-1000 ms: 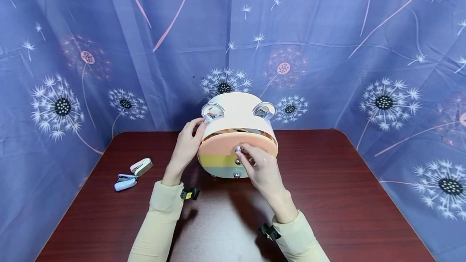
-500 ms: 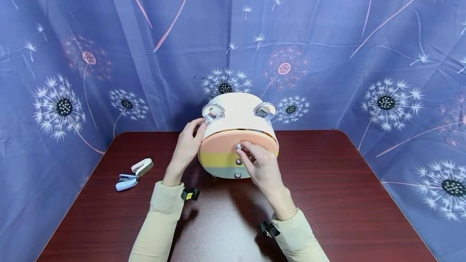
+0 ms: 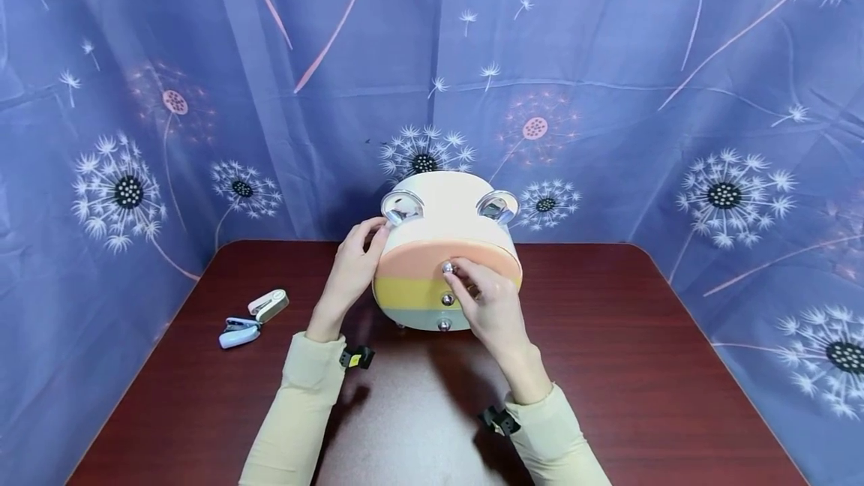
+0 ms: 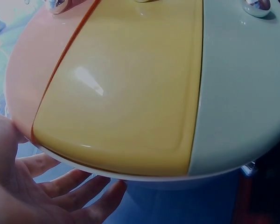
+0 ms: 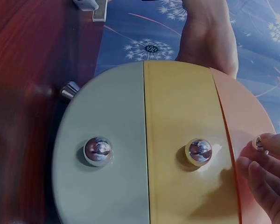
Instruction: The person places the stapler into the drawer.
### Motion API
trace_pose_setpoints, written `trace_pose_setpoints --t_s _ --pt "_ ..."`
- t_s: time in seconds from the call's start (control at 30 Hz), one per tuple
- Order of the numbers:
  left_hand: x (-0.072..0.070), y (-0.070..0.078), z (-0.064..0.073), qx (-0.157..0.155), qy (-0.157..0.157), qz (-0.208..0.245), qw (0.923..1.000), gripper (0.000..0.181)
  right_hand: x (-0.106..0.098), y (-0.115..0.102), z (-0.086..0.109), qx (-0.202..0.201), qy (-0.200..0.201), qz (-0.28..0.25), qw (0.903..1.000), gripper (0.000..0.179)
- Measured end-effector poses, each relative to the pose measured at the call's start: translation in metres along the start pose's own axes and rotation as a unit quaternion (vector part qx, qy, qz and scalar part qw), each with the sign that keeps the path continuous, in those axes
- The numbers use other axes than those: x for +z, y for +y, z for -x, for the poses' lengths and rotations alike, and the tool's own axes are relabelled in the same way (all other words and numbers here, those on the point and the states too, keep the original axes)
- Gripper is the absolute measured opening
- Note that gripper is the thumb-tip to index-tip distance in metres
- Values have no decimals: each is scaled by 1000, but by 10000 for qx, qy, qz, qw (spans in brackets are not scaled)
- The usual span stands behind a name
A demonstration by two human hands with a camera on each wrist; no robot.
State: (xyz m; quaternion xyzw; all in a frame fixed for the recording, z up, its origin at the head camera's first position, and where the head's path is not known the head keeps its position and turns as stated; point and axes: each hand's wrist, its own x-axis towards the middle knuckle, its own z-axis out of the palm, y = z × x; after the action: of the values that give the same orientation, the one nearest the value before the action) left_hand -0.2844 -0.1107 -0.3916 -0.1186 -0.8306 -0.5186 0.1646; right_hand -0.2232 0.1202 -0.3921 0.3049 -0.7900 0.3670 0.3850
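A rounded white drawer box [image 3: 442,205] stands on the table with a pink top drawer [image 3: 412,257], a yellow middle drawer [image 4: 121,88] and a grey-green bottom drawer [image 5: 107,116]. Each drawer front bears a silver ball knob. My right hand [image 3: 496,306] pinches the top drawer's knob [image 5: 258,143] between thumb and fingers. The top drawer sits flush with the box. At the box's left side rests my left hand [image 3: 351,268]; the left wrist view has its thumb at the pink drawer's edge and its fingers [image 4: 79,186] loosely extended along the side.
Two shiny silver domes [image 3: 403,206] top the box. To the left on the dark red table [image 3: 621,366] lie a white stapler [image 3: 268,305] and a light blue stapler [image 3: 239,332], close together. A blue dandelion-print curtain [image 3: 324,96] hangs behind and at both sides.
The top drawer has slid inward under my right hand, and the gap above it, where contents showed, has closed. My left hand has stayed at the box's side.
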Motion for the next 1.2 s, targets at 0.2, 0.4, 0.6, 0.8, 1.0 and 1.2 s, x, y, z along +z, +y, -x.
trace_pose_setpoints --t_s 0.2,0.4,0.6,0.8,1.0,1.2 --pt "0 1 -1 23 20 22 10000 42 2 2 -1 19 -11 -221 9998 14" --pt "0 0 -1 13 10 -30 10000 41 0 4 -1 43 -115 -275 9995 16" --pt "0 0 -2 38 -7 -18 10000 42 -11 1 -2 266 -489 -592 9967 23" --pt "0 1 -2 42 -31 -25 10000 41 -28 -4 -4 337 -308 -551 9974 20" --pt "0 0 -2 100 -48 -49 9999 42 -44 -7 -6 304 100 -306 9990 14" --pt "-1 0 -3 83 -36 -50 9999 42 -54 -11 -11 477 549 -384 9966 12"
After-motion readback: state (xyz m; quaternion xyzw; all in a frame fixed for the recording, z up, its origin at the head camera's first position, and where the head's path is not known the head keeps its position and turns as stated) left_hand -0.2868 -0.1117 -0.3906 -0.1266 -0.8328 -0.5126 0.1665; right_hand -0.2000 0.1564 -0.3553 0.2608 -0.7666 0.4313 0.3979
